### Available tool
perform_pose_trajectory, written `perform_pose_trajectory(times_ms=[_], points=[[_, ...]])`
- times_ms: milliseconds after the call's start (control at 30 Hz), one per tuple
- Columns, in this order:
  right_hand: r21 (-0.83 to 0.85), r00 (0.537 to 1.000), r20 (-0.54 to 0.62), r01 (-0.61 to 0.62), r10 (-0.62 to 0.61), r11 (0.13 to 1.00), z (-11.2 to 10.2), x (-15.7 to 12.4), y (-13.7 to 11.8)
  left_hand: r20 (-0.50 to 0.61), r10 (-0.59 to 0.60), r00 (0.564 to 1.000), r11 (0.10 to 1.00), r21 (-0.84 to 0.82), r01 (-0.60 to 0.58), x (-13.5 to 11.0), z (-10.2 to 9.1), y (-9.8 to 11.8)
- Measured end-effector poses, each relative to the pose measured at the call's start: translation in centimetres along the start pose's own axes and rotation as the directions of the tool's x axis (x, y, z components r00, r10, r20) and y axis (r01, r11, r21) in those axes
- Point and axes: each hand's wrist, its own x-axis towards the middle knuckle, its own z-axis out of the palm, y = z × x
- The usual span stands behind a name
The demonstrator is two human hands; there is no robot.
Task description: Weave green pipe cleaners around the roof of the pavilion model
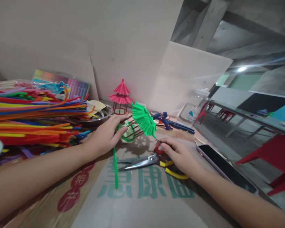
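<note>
My left hand (105, 134) is closed around the base end of a small pavilion model with a bright green pipe-cleaner roof (144, 119) and thin brown posts. The model is tilted, its roof pointing right. Just below the roof's right edge, my right hand (180, 154) pinches a thin dark stick (158, 141); its far end is close to the green fringe, and contact cannot be made out. Scissors (142, 163) with yellow and red handles lie under my right hand. A loose green pipe cleaner (115, 171) lies below my left hand.
A pink pavilion model (120, 98) stands behind. Bundles of coloured pipe cleaners (30, 107) and a marker set (78, 87) fill the left. A blue glue gun (165, 120), a clear plastic jar (192, 107) and a phone (225, 167) are on the right. Red chairs (275, 155) stand beyond.
</note>
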Motion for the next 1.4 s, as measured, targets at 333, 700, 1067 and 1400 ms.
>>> perform_pose_trajectory(times_ms=[333,700,1067,1400], points=[[0.177,0.992,0.033,-0.127,0.123,0.976,0.31,-0.01,-0.11,0.019,0.025,1.0,0.999,0.026,-0.026,0.03,-0.28,0.54],[0.2,0.988,0.043,-0.155,0.15,0.967,0.24,0.05,-0.25,0.007,0.023,1.0,0.999,0.042,-0.023,-0.02,-0.16,0.42],[0.224,0.987,0.051,-0.161,0.153,0.961,0.35,0.03,-0.03,0.006,0.028,1.0,0.998,0.051,-0.028,-0.09,-0.19,0.5],[0.166,0.993,0.026,-0.12,0.118,0.979,0.24,0.09,0.0,0.011,0.028,1.0,0.998,0.056,-0.029,-0.09,-0.21,0.44]])
